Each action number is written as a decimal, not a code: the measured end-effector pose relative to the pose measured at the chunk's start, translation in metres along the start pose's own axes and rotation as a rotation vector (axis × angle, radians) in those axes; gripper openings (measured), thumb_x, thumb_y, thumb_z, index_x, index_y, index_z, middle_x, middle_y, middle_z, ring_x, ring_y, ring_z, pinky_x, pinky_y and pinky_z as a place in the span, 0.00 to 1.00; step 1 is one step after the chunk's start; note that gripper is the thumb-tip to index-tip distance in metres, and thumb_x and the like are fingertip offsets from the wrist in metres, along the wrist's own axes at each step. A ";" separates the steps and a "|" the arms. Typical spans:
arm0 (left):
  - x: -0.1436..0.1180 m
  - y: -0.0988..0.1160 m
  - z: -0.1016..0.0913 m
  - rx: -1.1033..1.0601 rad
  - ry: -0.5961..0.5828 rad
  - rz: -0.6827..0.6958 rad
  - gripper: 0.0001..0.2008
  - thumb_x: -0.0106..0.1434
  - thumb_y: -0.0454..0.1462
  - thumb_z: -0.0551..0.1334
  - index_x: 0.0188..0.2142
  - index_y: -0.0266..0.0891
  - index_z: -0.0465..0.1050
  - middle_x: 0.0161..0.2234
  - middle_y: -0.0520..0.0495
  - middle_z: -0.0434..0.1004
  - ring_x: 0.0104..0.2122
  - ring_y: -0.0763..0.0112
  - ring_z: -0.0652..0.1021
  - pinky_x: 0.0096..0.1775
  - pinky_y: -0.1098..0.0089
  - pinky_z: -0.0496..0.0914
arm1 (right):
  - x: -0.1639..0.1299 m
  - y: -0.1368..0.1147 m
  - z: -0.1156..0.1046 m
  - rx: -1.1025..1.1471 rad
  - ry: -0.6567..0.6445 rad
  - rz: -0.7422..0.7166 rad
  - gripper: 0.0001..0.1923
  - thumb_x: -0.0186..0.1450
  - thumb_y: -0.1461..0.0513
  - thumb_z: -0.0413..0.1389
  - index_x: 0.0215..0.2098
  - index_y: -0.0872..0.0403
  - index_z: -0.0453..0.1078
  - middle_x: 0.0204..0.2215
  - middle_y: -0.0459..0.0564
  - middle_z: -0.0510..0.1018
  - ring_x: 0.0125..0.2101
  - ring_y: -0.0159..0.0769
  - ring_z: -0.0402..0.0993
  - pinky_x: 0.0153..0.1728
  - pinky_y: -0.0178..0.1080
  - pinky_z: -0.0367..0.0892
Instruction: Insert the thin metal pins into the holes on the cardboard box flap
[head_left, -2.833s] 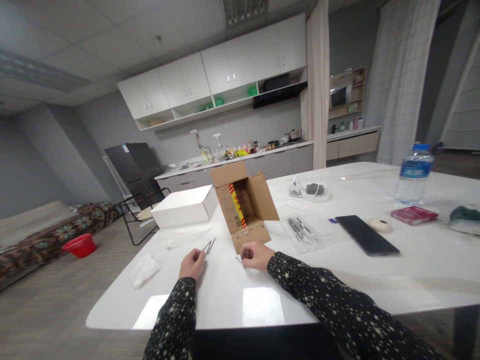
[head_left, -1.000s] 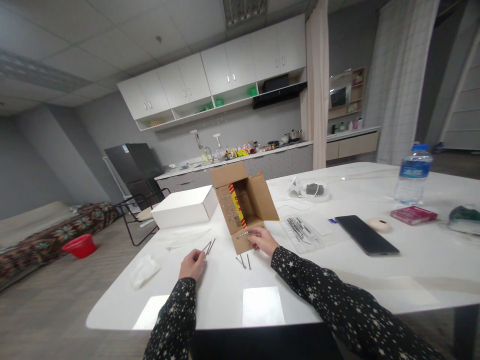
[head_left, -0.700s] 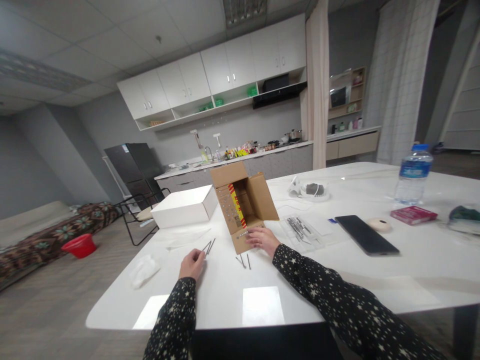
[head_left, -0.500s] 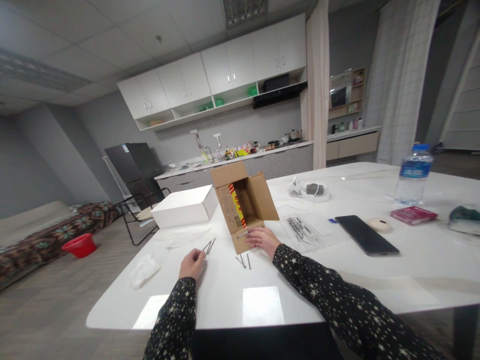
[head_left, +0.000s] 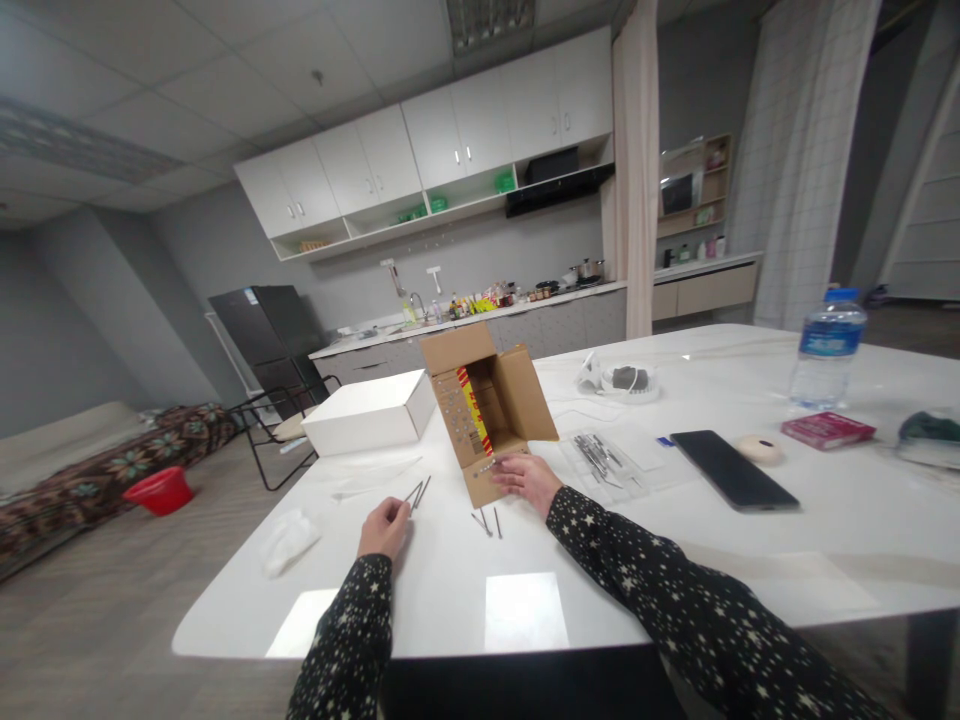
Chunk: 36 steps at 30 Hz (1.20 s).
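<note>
Counted on the surface (head_left: 525, 610): one open cardboard box (head_left: 491, 410), one white box (head_left: 371, 411), one water bottle (head_left: 827, 347), one black phone (head_left: 733, 470), one red packet (head_left: 828, 429), one tape roll (head_left: 759, 449). Two loose nails (head_left: 489, 522) near the front edge.

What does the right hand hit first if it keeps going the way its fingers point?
The right hand points up and left at the open cardboard box. Its fingertips look already at the box's front flap, by a row of small metal pins, so the flap comes first; actual contact is unclear.
</note>
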<state>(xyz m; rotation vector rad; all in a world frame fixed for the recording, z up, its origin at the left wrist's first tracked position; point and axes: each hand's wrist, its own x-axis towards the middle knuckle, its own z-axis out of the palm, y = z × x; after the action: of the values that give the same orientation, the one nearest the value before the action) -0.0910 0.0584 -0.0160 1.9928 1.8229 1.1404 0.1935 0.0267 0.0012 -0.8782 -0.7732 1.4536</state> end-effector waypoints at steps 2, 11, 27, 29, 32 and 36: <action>-0.001 0.001 0.000 0.001 -0.001 -0.003 0.15 0.53 0.47 0.53 0.22 0.40 0.66 0.19 0.53 0.68 0.24 0.72 0.68 0.31 0.72 0.62 | 0.000 0.000 0.000 -0.001 0.000 -0.006 0.10 0.56 0.67 0.55 0.37 0.59 0.70 0.36 0.57 0.79 0.28 0.33 0.77 0.25 0.32 0.69; 0.000 0.000 0.000 0.002 -0.011 -0.022 0.15 0.53 0.48 0.53 0.22 0.40 0.66 0.18 0.53 0.66 0.24 0.71 0.68 0.31 0.71 0.61 | 0.000 -0.001 0.001 -0.010 -0.036 0.032 0.13 0.57 0.68 0.55 0.42 0.59 0.68 0.38 0.57 0.78 0.27 0.32 0.76 0.25 0.31 0.68; -0.001 0.002 -0.001 0.011 -0.004 -0.004 0.15 0.53 0.48 0.53 0.22 0.39 0.67 0.19 0.53 0.68 0.24 0.72 0.68 0.31 0.72 0.61 | -0.003 -0.004 0.000 0.012 -0.050 0.031 0.10 0.58 0.68 0.53 0.37 0.59 0.72 0.37 0.56 0.79 0.26 0.30 0.75 0.25 0.31 0.67; -0.001 0.001 -0.001 0.011 -0.006 -0.005 0.15 0.53 0.48 0.53 0.22 0.40 0.67 0.19 0.53 0.68 0.24 0.72 0.68 0.31 0.71 0.61 | -0.004 -0.004 0.000 0.015 -0.045 0.027 0.10 0.58 0.67 0.53 0.37 0.59 0.72 0.35 0.55 0.79 0.25 0.30 0.75 0.24 0.31 0.67; -0.001 0.002 -0.001 0.014 -0.011 -0.009 0.15 0.53 0.48 0.53 0.22 0.40 0.67 0.19 0.53 0.67 0.24 0.71 0.68 0.31 0.71 0.61 | -0.004 -0.003 0.000 0.023 -0.053 0.018 0.09 0.58 0.67 0.53 0.37 0.59 0.73 0.34 0.55 0.80 0.24 0.29 0.75 0.24 0.31 0.66; -0.001 0.002 -0.002 0.010 -0.019 -0.016 0.15 0.53 0.48 0.52 0.23 0.40 0.66 0.18 0.54 0.66 0.24 0.72 0.68 0.31 0.71 0.61 | -0.003 -0.001 0.001 0.057 -0.074 0.012 0.09 0.58 0.67 0.53 0.35 0.59 0.73 0.31 0.54 0.80 0.23 0.29 0.74 0.24 0.30 0.66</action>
<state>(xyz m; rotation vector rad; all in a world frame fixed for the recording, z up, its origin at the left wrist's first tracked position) -0.0902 0.0562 -0.0141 1.9845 1.8356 1.1064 0.1932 0.0237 0.0026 -0.7897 -0.7789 1.5184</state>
